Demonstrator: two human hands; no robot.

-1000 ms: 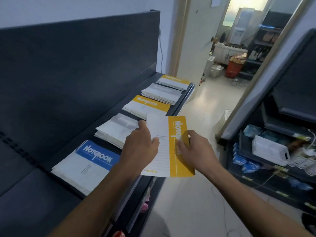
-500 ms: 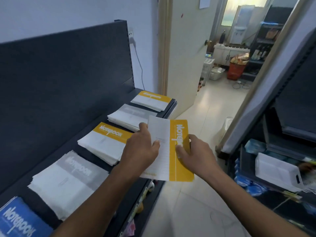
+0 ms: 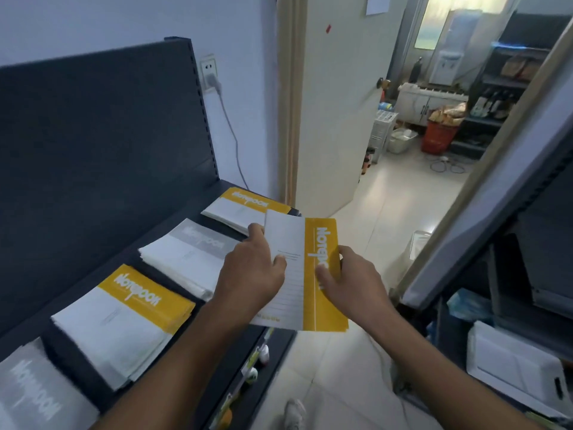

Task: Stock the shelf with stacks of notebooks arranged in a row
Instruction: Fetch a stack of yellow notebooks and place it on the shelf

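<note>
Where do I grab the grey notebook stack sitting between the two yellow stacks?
Take the grey stack by its two side edges, coming from the aisle. It lies flat, the back panel blocks the far side, and bare shelf shows on both sides, probably leaving finger room.

a pale blue wall (image 3: pixel 242 26) stands behind the dark shelf (image 3: pixel 93 135), with a socket (image 3: pixel 208 69) and a grey cable (image 3: pixel 232 125) hanging from it. beside it a cream door (image 3: pixel 335 103) is open onto a glossy, pale tiled floor (image 3: pixel 403 193). in the far room daylight glows through a window (image 3: pixel 446 23) above a water dispenser (image 3: pixel 446 58), a white cabinet (image 3: pixel 428 102) and a red basket (image 3: pixel 438 136). a dark rack (image 3: pixel 502 76) lines the right.
</note>
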